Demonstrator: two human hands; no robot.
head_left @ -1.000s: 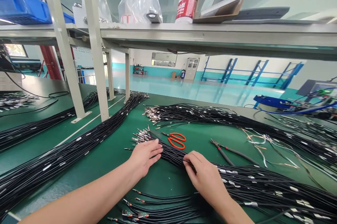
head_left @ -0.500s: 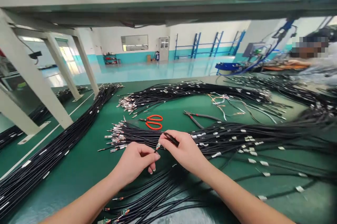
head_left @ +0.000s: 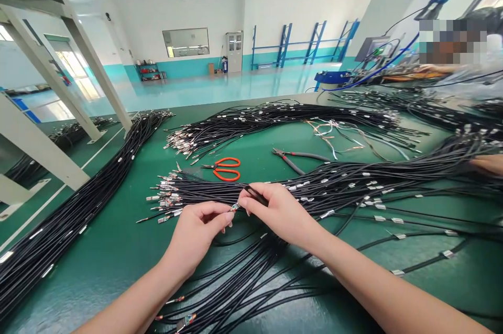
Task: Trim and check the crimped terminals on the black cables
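My left hand (head_left: 192, 232) is closed, with thumb and fingertips pinching a black cable near its end. Small coloured wires and a bit of metal show at that cable end (head_left: 234, 207), between my two hands. What look like black tweezers (head_left: 257, 196) are gripped in my right hand (head_left: 281, 216), whose fingertips meet the cable end; the tweezers' tips are hidden. Just behind my hands lies a bundle of black cables (head_left: 208, 197) with metal connectors at its left end. Below my hands, more black cables (head_left: 239, 271) spread out, some ending in exposed wires and connectors.
Orange-handled scissors (head_left: 227, 169) and grey-and-red cutting pliers (head_left: 293, 158) lie beyond the bundle. Loose stripped wires (head_left: 334, 130) are farther back. Other cable bundles (head_left: 90, 192) lie left and behind. Pale frame legs (head_left: 43, 145) stand at left. A co-worker's arm (head_left: 487, 164) reaches in at right.
My view has tipped downward, so the bench and background sit higher. Both hands stay together at the cable end, with only slight finger movement. A co-worker's arm now shows at the right edge.
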